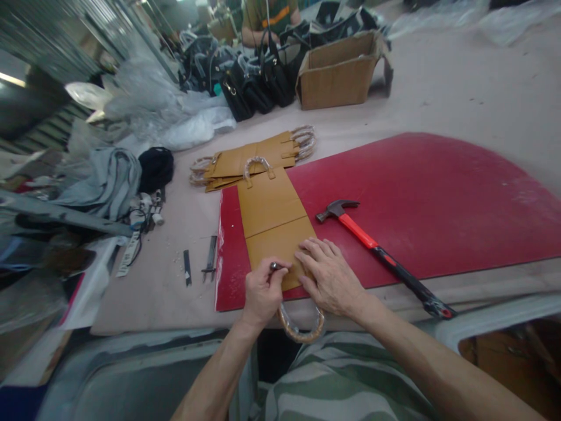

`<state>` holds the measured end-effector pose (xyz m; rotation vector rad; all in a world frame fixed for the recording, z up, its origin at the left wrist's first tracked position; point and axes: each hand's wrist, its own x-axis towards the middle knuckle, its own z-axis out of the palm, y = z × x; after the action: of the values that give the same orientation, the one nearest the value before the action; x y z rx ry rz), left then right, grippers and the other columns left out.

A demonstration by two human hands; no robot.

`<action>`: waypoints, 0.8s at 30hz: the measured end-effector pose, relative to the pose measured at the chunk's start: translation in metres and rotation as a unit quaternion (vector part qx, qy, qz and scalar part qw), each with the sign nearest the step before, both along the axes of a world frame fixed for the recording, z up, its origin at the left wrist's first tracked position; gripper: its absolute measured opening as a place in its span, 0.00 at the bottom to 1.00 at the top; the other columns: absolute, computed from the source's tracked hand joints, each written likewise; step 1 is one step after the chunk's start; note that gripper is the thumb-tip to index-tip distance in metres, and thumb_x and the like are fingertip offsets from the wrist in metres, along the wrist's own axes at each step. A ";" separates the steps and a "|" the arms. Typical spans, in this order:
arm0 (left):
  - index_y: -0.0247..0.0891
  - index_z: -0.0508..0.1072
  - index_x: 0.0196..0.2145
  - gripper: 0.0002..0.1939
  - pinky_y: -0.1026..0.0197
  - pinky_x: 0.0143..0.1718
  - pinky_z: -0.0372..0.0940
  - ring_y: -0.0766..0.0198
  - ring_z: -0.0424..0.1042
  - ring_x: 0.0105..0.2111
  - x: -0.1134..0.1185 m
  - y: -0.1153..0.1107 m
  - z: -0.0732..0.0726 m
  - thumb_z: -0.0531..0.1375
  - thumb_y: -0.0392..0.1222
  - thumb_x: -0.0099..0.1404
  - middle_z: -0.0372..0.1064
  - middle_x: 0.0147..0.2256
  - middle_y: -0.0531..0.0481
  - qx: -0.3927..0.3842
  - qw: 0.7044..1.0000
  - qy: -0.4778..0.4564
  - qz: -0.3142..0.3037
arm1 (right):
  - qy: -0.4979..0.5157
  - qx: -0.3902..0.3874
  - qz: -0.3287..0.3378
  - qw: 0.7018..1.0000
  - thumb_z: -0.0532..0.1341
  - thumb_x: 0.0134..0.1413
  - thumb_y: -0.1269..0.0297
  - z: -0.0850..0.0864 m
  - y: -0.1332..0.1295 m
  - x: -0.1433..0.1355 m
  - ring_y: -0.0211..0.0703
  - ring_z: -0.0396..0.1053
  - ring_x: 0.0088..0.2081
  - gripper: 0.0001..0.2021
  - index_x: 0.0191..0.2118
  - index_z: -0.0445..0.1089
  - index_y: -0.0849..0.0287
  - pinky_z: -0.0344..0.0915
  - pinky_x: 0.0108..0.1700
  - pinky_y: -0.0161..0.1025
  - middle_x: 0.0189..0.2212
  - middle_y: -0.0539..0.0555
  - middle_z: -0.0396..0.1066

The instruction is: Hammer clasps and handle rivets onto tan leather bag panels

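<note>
My left hand (263,290) is closed around a short metal punch-like tool (275,266), of which only the round top end shows. Its lower end is hidden by my fingers, close to the near end of a tan leather bag panel (274,202). My right hand (329,275) lies with fingers spread on the panel's near right corner. The panel has a fold line across it and a plastic-wrapped handle at each end; the near handle (302,337) hangs over the table edge. To the right rests a claw hammer (372,245) with a red and black grip.
Under the panel lies a red mat (438,199). Behind it are stacked tan panels (258,153) with wrapped handles. Thin dark tools (210,260) lie left. Farther back are a cardboard box (337,76), black bags (258,88), plastic wrap (153,105) and another person (276,20).
</note>
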<state>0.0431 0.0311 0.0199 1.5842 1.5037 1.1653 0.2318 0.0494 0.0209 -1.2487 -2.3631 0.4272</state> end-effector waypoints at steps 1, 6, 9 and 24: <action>0.42 0.75 0.37 0.05 0.61 0.43 0.73 0.63 0.79 0.38 -0.001 -0.001 -0.001 0.59 0.36 0.65 0.80 0.36 0.50 0.017 1.000 0.019 -0.011 | 0.001 0.001 0.000 1.000 0.56 0.64 0.63 0.000 0.000 0.000 0.58 0.56 0.63 0.18 0.57 0.67 0.60 0.52 0.65 0.57 0.60 0.63 0.64; 0.41 0.75 0.37 0.05 0.63 0.41 0.73 0.63 0.79 0.37 -0.004 0.003 0.002 0.58 0.36 0.66 0.80 0.35 0.50 0.025 0.998 0.034 -0.039 | 0.014 0.007 -0.003 1.000 0.58 0.63 0.63 0.000 -0.001 -0.002 0.58 0.58 0.61 0.17 0.56 0.68 0.60 0.54 0.64 0.57 0.59 0.63 0.65; 0.41 0.74 0.35 0.05 0.63 0.39 0.72 0.64 0.79 0.35 -0.002 0.006 0.005 0.57 0.37 0.66 0.78 0.33 0.51 0.003 0.999 0.017 -0.036 | 0.036 0.005 0.003 0.999 0.59 0.61 0.65 -0.001 0.001 0.000 0.58 0.60 0.59 0.16 0.53 0.69 0.61 0.57 0.62 0.57 0.57 0.63 0.66; 0.40 0.72 0.35 0.06 0.65 0.34 0.67 0.65 0.76 0.31 0.003 0.006 -0.010 0.56 0.35 0.68 0.76 0.30 0.50 0.068 0.993 0.087 -0.049 | 0.052 -0.328 -0.263 0.906 0.58 0.56 0.66 0.030 0.022 0.101 0.41 0.63 0.27 0.03 0.32 0.63 0.57 0.62 0.30 0.38 0.28 0.52 0.63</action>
<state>0.0465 0.0368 0.0096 1.8725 1.4609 1.1197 0.3323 0.0714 0.0513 -2.0162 -1.7192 1.1186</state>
